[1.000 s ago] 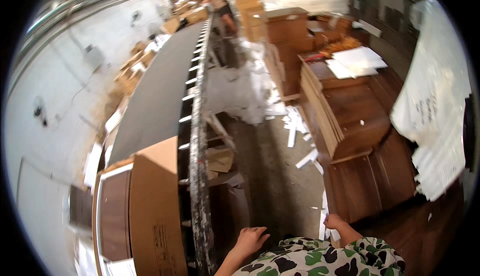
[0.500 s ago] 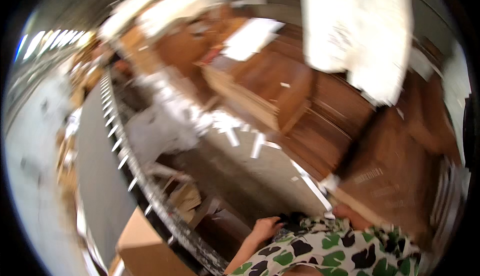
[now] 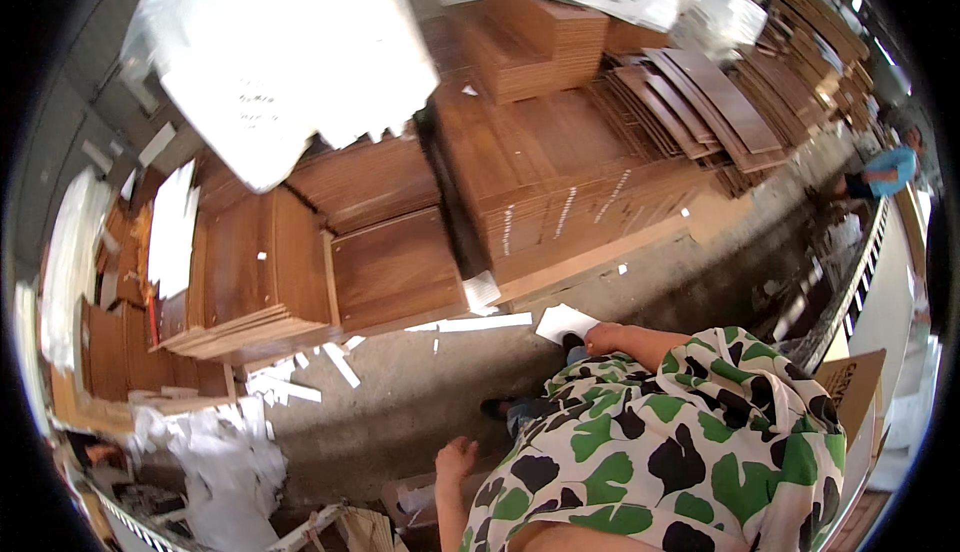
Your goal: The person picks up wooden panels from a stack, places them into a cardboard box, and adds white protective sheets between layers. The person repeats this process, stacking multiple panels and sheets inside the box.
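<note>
My left hand [image 3: 458, 457] hangs low beside my patterned shirt, with its fingers loosely bent and nothing visible in them. My right hand [image 3: 605, 339] is out in front of the shirt, above my shoe. Its fingers are too small and partly turned away to make out. A white sheet [image 3: 562, 320] lies on the floor just beyond it. Farther off stand stacks of brown wooden panels [image 3: 535, 212] and lower panels [image 3: 395, 267], with a gap between the stacks. Neither hand touches them.
White wrapping [image 3: 290, 62] covers a tall stack at upper left. Paper strips [image 3: 485, 323] and crumpled plastic sheeting [image 3: 230, 472] litter the concrete floor [image 3: 400, 382]. A person in blue [image 3: 890, 170] is at far right, near a conveyor edge [image 3: 862, 272]. A cardboard box [image 3: 850, 387] stands at right.
My view has swung to the right: the panel stacks have shifted left and the conveyor now shows at right. My left hand has moved down and left in the picture.
</note>
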`<state>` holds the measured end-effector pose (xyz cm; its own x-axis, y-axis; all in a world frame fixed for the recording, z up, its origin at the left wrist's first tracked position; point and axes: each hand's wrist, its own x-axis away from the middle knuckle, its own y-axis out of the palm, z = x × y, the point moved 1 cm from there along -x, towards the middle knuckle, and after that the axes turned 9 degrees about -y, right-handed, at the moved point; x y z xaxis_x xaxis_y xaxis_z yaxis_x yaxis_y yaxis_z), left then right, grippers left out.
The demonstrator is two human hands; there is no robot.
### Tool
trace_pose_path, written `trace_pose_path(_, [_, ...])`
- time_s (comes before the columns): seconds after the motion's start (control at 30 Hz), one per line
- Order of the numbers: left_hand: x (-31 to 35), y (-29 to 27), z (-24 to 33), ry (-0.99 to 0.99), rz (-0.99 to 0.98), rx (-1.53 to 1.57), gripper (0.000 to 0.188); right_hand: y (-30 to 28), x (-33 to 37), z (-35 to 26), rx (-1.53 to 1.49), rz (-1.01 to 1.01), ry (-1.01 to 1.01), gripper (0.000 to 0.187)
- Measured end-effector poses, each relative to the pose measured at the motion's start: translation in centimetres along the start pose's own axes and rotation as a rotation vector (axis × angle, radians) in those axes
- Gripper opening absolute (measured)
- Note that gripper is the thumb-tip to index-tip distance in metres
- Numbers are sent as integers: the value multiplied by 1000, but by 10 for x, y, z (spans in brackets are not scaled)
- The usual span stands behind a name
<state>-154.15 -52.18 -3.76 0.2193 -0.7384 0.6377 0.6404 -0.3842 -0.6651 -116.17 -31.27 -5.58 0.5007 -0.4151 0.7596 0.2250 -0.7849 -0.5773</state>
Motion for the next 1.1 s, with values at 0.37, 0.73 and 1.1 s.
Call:
trace_pose_path(0.37, [-37, 49, 184, 68, -62, -136, 37, 30, 67, 164, -339, 352, 58, 32])
trace_pose_path(0.73, [-51, 97, 476, 449, -219, -187, 44, 224, 193, 388, -211, 215, 385, 27])
trace_pose_path(1.1, [-108, 144, 620, 620, -583, 153, 27, 313, 176, 354, -862, 427, 463, 18])
